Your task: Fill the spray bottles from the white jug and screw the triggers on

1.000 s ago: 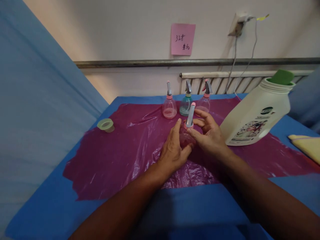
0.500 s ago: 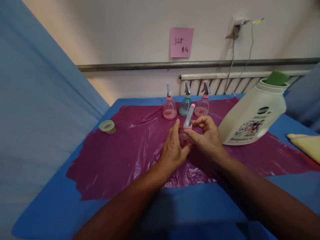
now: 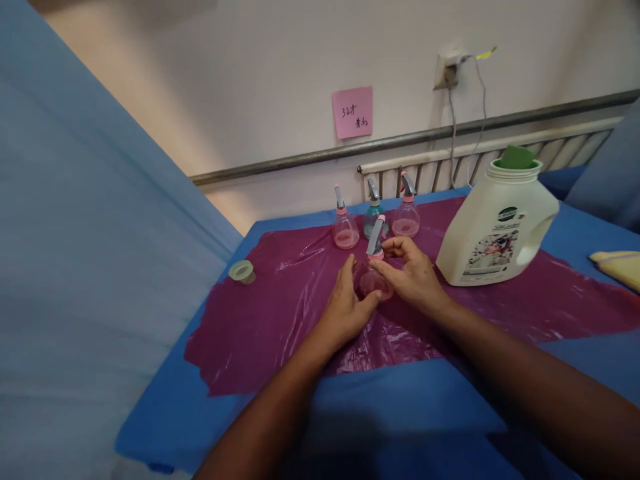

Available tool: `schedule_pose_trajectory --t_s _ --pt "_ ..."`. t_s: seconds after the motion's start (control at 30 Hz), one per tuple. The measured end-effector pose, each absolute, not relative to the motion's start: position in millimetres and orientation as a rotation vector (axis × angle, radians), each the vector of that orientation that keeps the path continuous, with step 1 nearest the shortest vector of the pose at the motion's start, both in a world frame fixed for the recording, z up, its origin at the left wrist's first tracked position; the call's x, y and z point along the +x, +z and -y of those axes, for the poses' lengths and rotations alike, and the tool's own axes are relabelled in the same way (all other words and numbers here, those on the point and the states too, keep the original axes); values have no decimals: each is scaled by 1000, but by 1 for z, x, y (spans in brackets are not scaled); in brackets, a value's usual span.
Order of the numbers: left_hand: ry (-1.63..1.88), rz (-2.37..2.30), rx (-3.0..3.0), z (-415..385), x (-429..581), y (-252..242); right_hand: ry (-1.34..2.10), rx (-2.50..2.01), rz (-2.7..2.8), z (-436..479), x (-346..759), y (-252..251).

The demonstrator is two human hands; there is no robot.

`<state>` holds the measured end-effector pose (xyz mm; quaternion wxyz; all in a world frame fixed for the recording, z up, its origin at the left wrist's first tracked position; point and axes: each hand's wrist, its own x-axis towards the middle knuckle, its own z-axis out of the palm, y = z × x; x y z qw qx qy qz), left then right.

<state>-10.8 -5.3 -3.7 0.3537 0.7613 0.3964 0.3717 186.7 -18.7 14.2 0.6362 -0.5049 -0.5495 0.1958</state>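
Note:
A clear spray bottle [image 3: 369, 285] with a grey-and-pink trigger head stands on the purple plastic sheet [image 3: 265, 320], between my two hands. My left hand [image 3: 346, 303] is wrapped round the bottle's body from the left, thumb at its front. At the neck, the pink collar is pinched by my right hand [image 3: 413, 273], its thumb and fingers closed there. Pinkish liquid shows low in the bottle. Just behind are a pink-collared spray bottle [image 3: 345, 232], a teal spray bottle [image 3: 370, 217] and another pink-collared spray bottle [image 3: 406, 220], all upright.
To the right stands a large cream detergent jug [image 3: 493, 230] with a green piece [image 3: 518, 157] in its mouth. A small pale-green cap [image 3: 242, 271] lies at left. A yellow cloth [image 3: 620, 268] is at the right edge. Blue curtain [image 3: 100, 233] hangs at left; a metal rail [image 3: 300, 160] runs along the wall.
The camera view has tilted and shifted. Both hands stay at the same bottle, which now shows more of its lower body between them.

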Motion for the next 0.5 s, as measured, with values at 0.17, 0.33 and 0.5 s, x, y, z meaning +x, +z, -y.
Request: schedule_pose_trajectory --t_s 0.17,0.33,0.5 --pt "1037 -1089 1817 1 -39 32 438 -1144 1319 20 187 15" --pt "993 -1135 1969 30 -43 53 365 -1173 1520 34 206 41" --pt "969 -1068 2209 56 -22 53 131 -1263 1771 62 221 69"
